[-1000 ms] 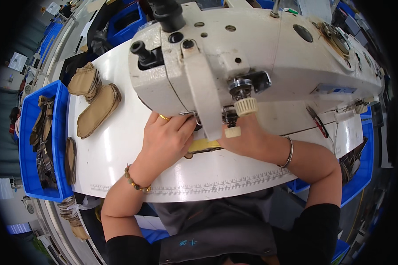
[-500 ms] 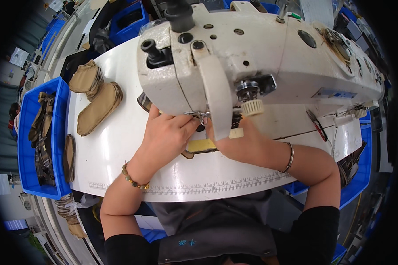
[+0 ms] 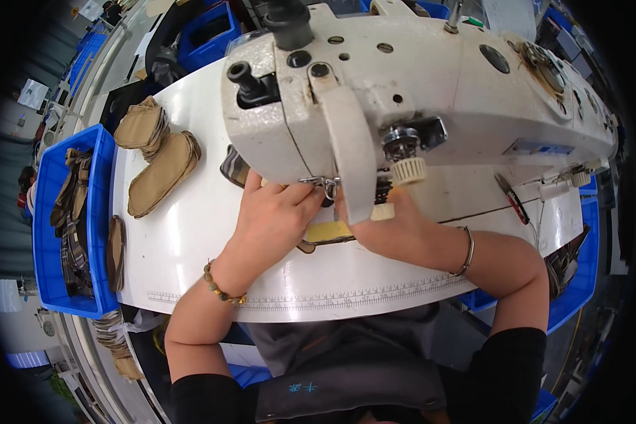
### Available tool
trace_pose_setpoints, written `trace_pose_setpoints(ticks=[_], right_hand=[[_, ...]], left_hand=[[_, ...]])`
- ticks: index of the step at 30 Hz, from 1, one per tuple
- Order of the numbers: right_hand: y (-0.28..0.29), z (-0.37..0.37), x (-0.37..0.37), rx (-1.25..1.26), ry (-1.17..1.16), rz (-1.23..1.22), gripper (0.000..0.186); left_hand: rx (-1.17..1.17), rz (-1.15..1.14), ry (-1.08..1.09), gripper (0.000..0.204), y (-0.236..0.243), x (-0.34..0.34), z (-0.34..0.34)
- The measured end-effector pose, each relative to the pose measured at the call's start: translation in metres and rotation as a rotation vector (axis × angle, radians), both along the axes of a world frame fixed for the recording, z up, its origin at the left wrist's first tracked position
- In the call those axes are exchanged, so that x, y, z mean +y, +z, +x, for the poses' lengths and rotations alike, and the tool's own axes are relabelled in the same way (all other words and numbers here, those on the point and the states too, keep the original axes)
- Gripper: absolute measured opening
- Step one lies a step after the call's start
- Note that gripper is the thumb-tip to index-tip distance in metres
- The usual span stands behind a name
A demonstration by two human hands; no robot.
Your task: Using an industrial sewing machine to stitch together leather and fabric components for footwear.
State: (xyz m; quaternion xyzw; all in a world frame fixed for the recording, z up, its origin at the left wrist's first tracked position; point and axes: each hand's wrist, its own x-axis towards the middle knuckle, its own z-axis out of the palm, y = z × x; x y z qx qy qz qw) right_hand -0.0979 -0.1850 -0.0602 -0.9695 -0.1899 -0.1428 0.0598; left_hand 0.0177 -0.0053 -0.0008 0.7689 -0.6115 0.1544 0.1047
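Note:
At the white sewing machine (image 3: 297, 106), both of my hands hold a cloth piece (image 3: 327, 232) with a yellow face and a dark edge beneath the needle area. My left hand (image 3: 272, 219) is bent over the piece, its fingers closed close to the presser foot (image 3: 325, 185). On the other side, my right hand (image 3: 385, 222) curls at the piece's right end, with its fingers mostly hidden behind the machine's lever and tension knob. A striped part (image 3: 234, 167) shows beyond my left fingers; whether it belongs to the same piece is hidden.
Stacked brown oval pieces (image 3: 164, 173) lie on the white table (image 3: 184, 247) at the left. A blue bin (image 3: 111, 233) of striped pieces stands beside them. Red-and-black thread snips (image 3: 511, 199) lie right of the machine, above another blue bin (image 3: 579, 290). A printed ruler (image 3: 318, 300) follows the front edge.
The whole view has shifted slightly to the right. My hands and the yellow-faced piece keep nearly the same place at the needle, with only a slight change at my left fingers.

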Motion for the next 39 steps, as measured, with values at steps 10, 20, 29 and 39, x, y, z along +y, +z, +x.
trace_pose_setpoints(ticks=[10, 20, 29, 39], right_hand=[[0.012, 0.0, 0.001, -0.099, -0.071, 0.162, 0.031], [0.003, 0.01, -0.001, -0.239, -0.017, 0.4, 0.021], [0.018, -0.012, 0.017, -0.191, 0.037, -0.095, 0.014], [0.026, -0.013, 0.021, -0.302, 0.007, 0.036, 0.012]], left_hand=[[-0.016, -0.041, 0.044, 0.014, -0.007, -0.002, -0.005], [-0.103, -0.054, 0.078, 0.026, 0.003, 0.0, -0.019], [-0.027, 0.033, -0.094, 0.033, 0.0, 0.002, -0.008], [-0.036, -0.02, -0.1, 0.032, 0.0, -0.001, -0.007]])
